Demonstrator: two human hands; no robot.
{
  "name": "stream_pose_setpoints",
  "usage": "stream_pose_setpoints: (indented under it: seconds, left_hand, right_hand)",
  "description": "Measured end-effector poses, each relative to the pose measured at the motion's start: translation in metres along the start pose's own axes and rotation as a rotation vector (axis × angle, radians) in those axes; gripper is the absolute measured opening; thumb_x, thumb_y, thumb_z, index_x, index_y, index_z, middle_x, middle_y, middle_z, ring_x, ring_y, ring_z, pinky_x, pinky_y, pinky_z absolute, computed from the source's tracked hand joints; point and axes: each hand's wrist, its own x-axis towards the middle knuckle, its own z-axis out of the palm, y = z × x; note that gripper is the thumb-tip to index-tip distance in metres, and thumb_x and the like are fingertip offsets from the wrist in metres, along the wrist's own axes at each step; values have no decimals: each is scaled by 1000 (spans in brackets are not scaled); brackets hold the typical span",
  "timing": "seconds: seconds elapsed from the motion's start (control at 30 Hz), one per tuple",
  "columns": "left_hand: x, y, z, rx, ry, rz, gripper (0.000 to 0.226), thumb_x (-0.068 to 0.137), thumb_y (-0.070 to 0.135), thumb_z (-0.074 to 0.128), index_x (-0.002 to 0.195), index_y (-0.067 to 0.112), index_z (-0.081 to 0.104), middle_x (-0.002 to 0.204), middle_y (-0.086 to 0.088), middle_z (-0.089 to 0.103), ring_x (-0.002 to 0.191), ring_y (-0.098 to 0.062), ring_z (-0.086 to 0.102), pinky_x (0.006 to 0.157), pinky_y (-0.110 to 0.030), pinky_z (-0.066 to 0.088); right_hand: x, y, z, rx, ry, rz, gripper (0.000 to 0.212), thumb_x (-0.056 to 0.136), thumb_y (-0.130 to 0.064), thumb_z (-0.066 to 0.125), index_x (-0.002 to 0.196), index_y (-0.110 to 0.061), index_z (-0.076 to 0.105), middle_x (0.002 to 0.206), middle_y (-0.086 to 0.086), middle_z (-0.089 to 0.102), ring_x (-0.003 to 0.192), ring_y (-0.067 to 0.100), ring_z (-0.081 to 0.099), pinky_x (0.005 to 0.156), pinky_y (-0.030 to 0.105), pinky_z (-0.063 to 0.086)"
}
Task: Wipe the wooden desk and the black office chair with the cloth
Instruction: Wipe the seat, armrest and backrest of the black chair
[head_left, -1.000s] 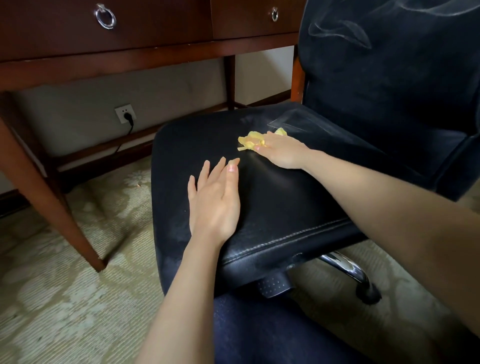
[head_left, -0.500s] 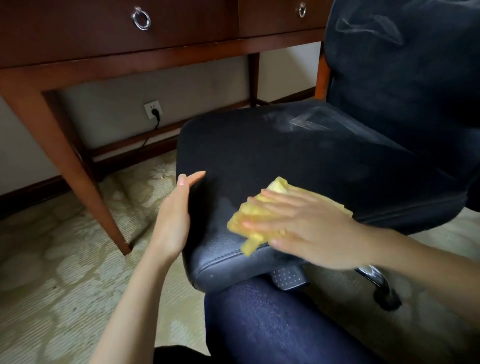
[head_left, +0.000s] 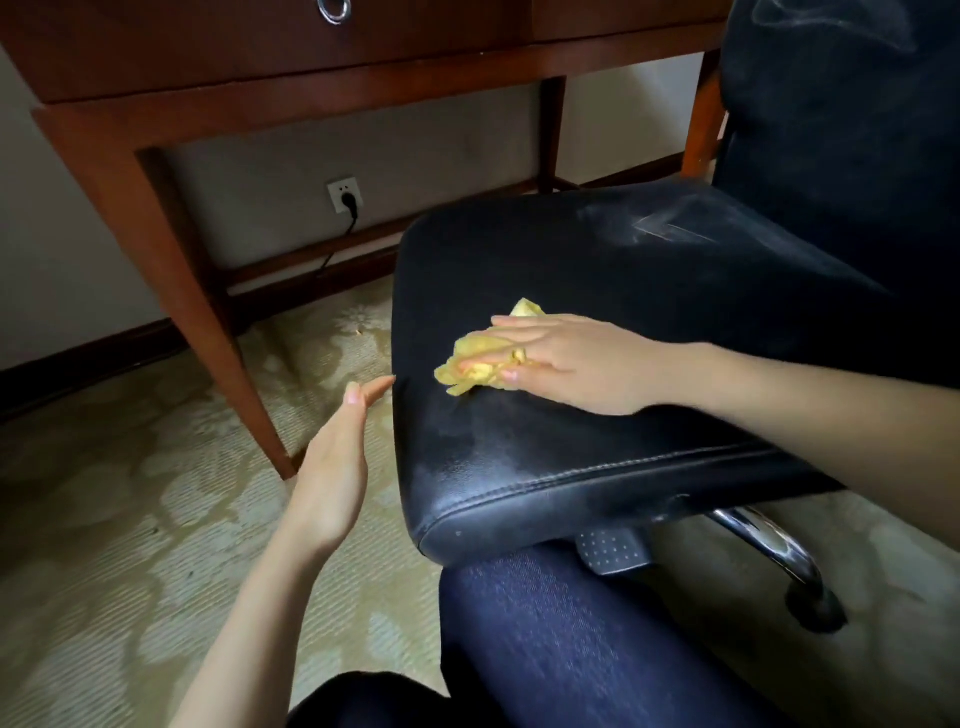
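Two hands were in play, and only your right hand (head_left: 566, 364) was on the work: it lay flat, fingers straight and pointing toward the left of the frame, pressing the crumpled yellow cloth (head_left: 480, 358) onto the seat (head_left: 649, 322) of the black office chair (head_left: 831, 130). The cloth sat near the seat's left edge, a little forward of the middle, bunched under your fingertips with one corner poking up behind them. Your left hand (head_left: 332, 467) held nothing; it was open, fingers straight and together, edge-on just beside the seat's left side, its fingertips at or very near the rim, though you could not tell from this view whether they touched.

From the cloth, the unwiped part lay up and to the right in the frame: a pale dusty smear (head_left: 649, 228) sat at the back of the seat, near where it met the backrest, and more faint marks showed on the backrest at the upper right corner. The seat's long run went from the lower stitched front edge (head_left: 597, 470) toward that back corner, so I judged the next stroke would carry away from you along it. Your right hand was plainly the nearer one. The wooden desk (head_left: 260, 67) stood across the top left of the frame, well apart from both hands
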Motion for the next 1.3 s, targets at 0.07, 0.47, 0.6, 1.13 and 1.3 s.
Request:
stream_pose_setpoints:
  seconds: [0.07, 0.47, 0.6, 1.13, 1.3]
  left_hand:
    - [-5, 3, 3, 36, -4, 26, 45, 94, 62, 20, 121, 49, 53, 134, 26, 49, 129, 7, 37, 111, -28, 24]
    - [-17, 35, -5, 437, 97, 278, 20, 93, 9, 53, 90, 19, 71, 117, 13, 56, 116, 3, 42, 97, -1, 21]
    - [-17, 53, -1, 440, 117, 277, 20, 93, 13, 53, 82, 20, 68, 111, 13, 57, 114, -2, 46, 97, -19, 31]
    - [20, 126, 156, 625, -120, 466, 36, 100, 35, 39, 132, 24, 51, 147, 4, 38, 141, -15, 22, 117, -39, 12]
    - [55, 122, 183, 804, -209, 469, 52, 99, 46, 18, 147, 28, 29, 160, 2, 11, 147, -14, -2, 117, -40, -7]
  right_hand:
    - [27, 4, -4, -31, -22, 88, 48, 103, -40, 23, 148, -28, 28, 156, -13, 21, 145, 9, 7, 119, 32, 7]
    - [24, -60, 21, -213, 20, 60, 42, 95, -57, 29, 136, -50, 39, 157, -10, 17, 145, 17, 6, 115, 47, 8]
    - [-31, -76, 30, -199, 53, -6, 40, 95, -55, 36, 134, -54, 39, 156, -15, 18, 146, 12, 4, 116, 40, 3]
    - [-207, 41, 10, -102, 253, 604, 52, 91, -59, 6, 142, -56, 13, 146, -42, 1, 136, -16, -6, 111, 14, 3]
    - [-215, 96, -13, -9, 285, 741, 44, 100, -41, 25, 143, -48, 28, 152, -26, 21, 142, -1, 14, 116, 33, 17]
